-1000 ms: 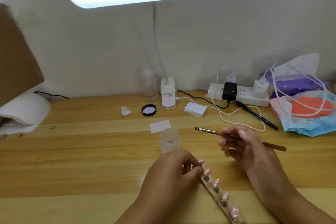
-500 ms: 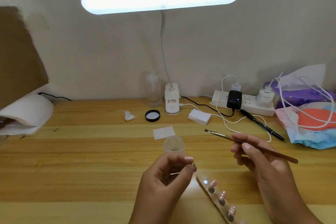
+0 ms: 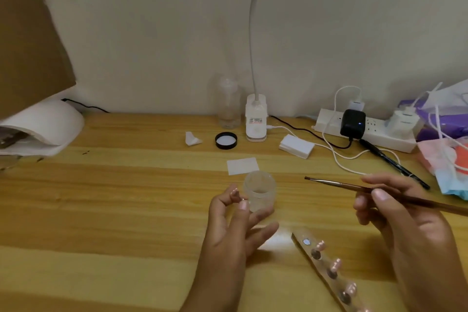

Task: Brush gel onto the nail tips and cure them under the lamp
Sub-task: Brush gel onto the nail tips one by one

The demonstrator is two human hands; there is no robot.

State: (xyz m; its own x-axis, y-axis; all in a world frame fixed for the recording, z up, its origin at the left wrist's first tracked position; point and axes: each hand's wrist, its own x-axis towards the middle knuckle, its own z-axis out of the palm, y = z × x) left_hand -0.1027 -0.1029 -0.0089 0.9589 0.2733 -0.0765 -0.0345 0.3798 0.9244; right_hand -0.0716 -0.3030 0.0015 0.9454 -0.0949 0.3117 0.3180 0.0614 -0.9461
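The left hand (image 3: 228, 230) has lifted 1 small pink nail tip (image 3: 235, 193) off the long clear plastic strip (image 3: 326, 268), which it was only touching a second ago. Its thumb and first finger now pinch the tip in the air, just beside the small clear round jar (image 3: 259, 191). The other fingers are spread. The strip's first spot shows a bare silver dot (image 3: 307, 241). The right hand (image 3: 395, 213) pinches the thin brown brush (image 3: 336, 183), apart from the tip. Brushing probably comes next. The white curing lamp (image 3: 43, 126) sits far left.

Left hand (image 3: 233, 230) is pinching a tiny tip (image 3: 241, 199) just beside the jar (image 3: 259, 191). Right hand (image 3: 405, 223) is holding the brush (image 3: 336, 184), bristles pointing left. The strip (image 3: 326, 270) is lying on the table (image 3: 114, 210) between them.
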